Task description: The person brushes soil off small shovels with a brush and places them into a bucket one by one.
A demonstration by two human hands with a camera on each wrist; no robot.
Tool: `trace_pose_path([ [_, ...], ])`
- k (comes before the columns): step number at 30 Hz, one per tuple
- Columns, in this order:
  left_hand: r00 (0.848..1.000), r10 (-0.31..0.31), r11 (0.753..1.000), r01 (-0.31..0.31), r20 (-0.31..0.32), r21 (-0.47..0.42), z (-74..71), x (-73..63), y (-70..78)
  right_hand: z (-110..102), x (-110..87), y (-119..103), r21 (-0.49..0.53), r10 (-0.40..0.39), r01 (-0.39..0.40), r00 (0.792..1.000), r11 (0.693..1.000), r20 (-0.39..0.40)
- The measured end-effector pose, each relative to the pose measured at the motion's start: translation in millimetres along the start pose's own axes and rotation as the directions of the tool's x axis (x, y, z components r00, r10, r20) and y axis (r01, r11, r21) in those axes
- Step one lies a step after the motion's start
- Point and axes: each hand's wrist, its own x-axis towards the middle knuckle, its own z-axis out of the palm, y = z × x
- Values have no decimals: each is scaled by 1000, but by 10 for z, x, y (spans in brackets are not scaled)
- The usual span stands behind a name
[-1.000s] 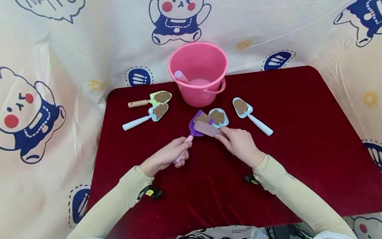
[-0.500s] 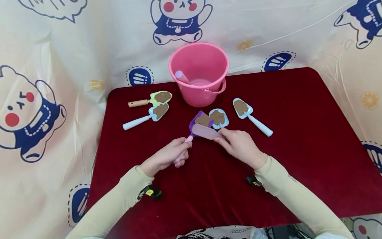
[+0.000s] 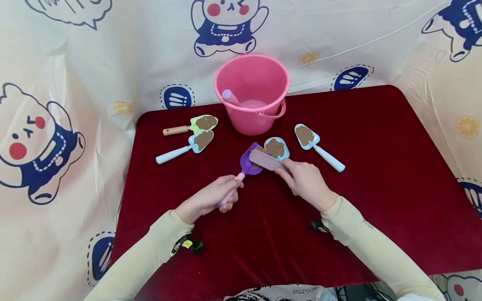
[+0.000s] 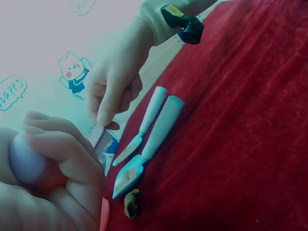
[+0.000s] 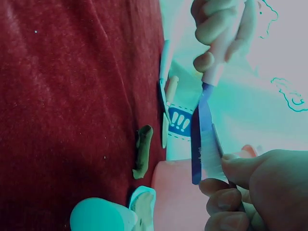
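Observation:
My left hand grips the pink handle of a small purple shovel, whose blade is raised over the table. My right hand pinches a brush with a flat pinkish back; its pale bristles face the blade in the right wrist view. In the head view the brush covers part of the blade, with bits of brown, clay-like material showing round it. A brown lump lies on the red cloth below the shovel. Just beyond my right fingers is a light blue trowel bearing brown material, its handle hidden.
A pink bucket stands at the back, a lilac handle inside it. To the left lie a green trowel with a wooden handle and a blue trowel; another blue trowel is on the right. All three bear brown material.
The brush slid down the blade, then back up and right across it. The brown lump left the purple shovel's blade, baring most of it. My left hand has hardly moved.

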Motion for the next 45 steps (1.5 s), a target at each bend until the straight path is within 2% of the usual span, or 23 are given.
trace_pose_path([
  [3, 1000, 3, 1000, -3, 6, -3, 4, -7, -7, -3, -19, -11, 12, 0, 0, 1000, 1000, -3],
  [11, 1000, 11, 1000, -11, 4, 6, 35, -6, 12, 9, -44, -83, 35, -106, 104, 993, 994, 57],
  [17, 1000, 22, 999, -23, 8, 40, 57, -11, 50, -7, -62, -30, -22, -60, 61, 996, 998, 72],
  [22, 999, 29, 997, -28, -17, 66, 50, 11, 64, -16, -51, -21, -24, -21, 21, 1000, 999, 16],
  [26, 999, 19, 998, -16, -35, 68, 45, 24, 75, 17, -37, -44, -29, -47, 47, 999, 998, -8],
  [33, 999, 13, 998, -10, -48, 66, 21, 21, 108, 36, -96, -34, 5, -123, 123, 992, 992, 29],
  [39, 999, -2, 998, 5, -36, 69, 5, 5, 125, -4, -113, 23, -7, -109, 110, 993, 994, 38],
  [45, 999, -2, 997, 5, -33, 79, 7, -4, 128, -34, -114, -3, 45, -69, 69, 998, 997, -4],
])
